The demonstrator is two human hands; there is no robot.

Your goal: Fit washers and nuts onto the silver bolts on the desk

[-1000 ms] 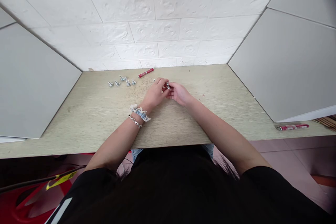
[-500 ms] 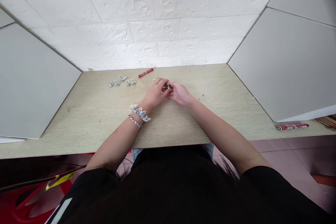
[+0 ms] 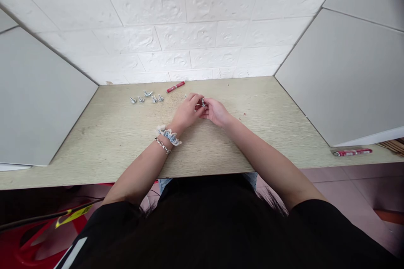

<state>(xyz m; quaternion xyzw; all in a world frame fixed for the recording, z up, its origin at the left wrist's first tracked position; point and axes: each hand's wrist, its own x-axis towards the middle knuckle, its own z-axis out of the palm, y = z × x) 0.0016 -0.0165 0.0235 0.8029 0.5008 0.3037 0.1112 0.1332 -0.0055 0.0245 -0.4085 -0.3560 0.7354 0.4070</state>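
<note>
Over the middle of the wooden tabletop (image 3: 202,147), my two hands meet around a small silver bolt (image 3: 203,103). My left hand (image 3: 188,110) has its fingers closed about the bolt from the left side. From the right, my right hand (image 3: 215,112) pinches the same bolt between thumb and fingers. Whether a nut or washer sits on it is too small to tell. Left of my hands stand and lie several silver bolts (image 3: 154,99) in a loose group. Another small metal piece (image 3: 185,96) shows just behind my left hand, partly hidden.
A red marker-like tube (image 3: 175,87) lies near the white brick wall (image 3: 202,33). A second red tube (image 3: 352,152) rests at the right front edge. Grey panels (image 3: 47,101) flank the tabletop left and right. A red plastic stool (image 3: 38,239) is below at left.
Almost nothing differs. Both hands stay at the same spot with the bolt between them; the whole view has shifted very slightly.
</note>
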